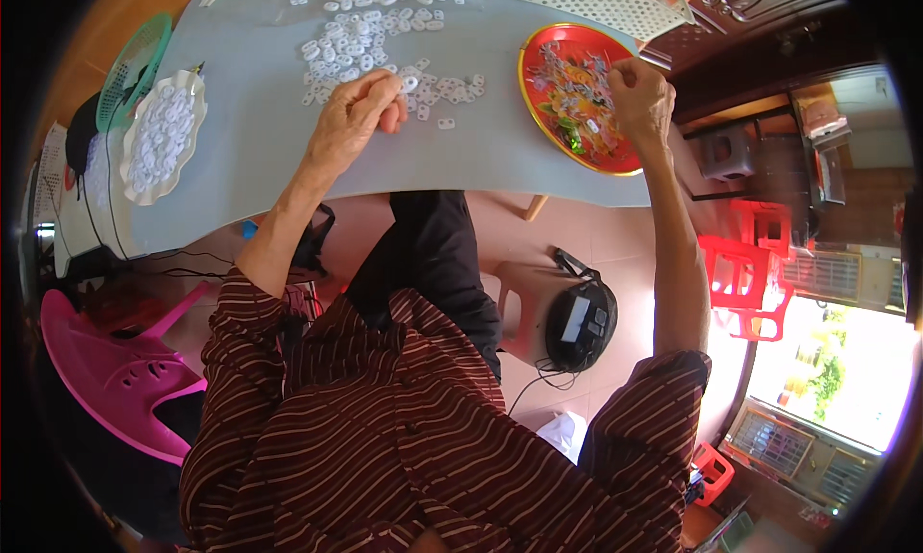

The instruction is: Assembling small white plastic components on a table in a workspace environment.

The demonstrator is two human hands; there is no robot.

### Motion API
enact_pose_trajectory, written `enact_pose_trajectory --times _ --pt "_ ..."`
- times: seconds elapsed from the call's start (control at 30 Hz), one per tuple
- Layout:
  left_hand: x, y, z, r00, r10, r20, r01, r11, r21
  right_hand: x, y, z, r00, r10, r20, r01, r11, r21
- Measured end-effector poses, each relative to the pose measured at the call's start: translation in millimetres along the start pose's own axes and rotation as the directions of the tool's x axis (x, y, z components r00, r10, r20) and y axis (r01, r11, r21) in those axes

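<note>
My left hand (358, 115) is closed in a pinch above the grey table, at the near edge of a spread of small white oval plastic pieces (351, 48). One white plastic piece (410, 84) shows at its fingertips and seems held there. Over the right rim of a round red tray (527, 91) with a gold edge, my right hand (642, 99) is closed, thumb and fingers together. Whatever it pinches is too small or hidden to name. Many thin, small clear and whitish bits (577, 82) lie in the tray on its printed flower pattern.
At the table's left, a scalloped white dish (135, 168) holds more white pieces, beside a green mesh basket (144, 58). A white perforated basket (596, 3) stands at the far right. Below are a stool with a black bag (582, 322), a pink chair (115, 370) and red stools (740, 274).
</note>
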State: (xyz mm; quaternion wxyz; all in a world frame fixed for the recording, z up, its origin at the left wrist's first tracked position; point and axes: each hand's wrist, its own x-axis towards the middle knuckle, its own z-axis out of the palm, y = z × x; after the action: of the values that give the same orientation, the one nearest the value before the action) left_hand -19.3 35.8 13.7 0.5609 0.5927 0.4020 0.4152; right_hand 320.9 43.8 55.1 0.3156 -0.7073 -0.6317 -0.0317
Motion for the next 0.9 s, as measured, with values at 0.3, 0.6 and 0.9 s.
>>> enact_pose_trajectory --times 0.3,0.6,0.9 --pt "-1.2 -5.9 1.0 0.999 0.006 -0.049 -0.009 0.998 -0.064 -32.1 -6.4 -13.9 0.999 -0.048 -0.006 0.045 0.966 -0.254" --pt "-2.3 -12.3 26.2 0.984 0.120 -0.131 -0.155 0.939 -0.308 -89.7 -144.4 49.3 0.963 -0.267 -0.030 0.252 0.860 0.443" --pt "0.3 -13.1 26.5 0.961 0.123 -0.249 -0.165 0.974 -0.155 -89.6 -168.4 78.4 0.986 -0.116 -0.122 0.159 0.878 0.452"
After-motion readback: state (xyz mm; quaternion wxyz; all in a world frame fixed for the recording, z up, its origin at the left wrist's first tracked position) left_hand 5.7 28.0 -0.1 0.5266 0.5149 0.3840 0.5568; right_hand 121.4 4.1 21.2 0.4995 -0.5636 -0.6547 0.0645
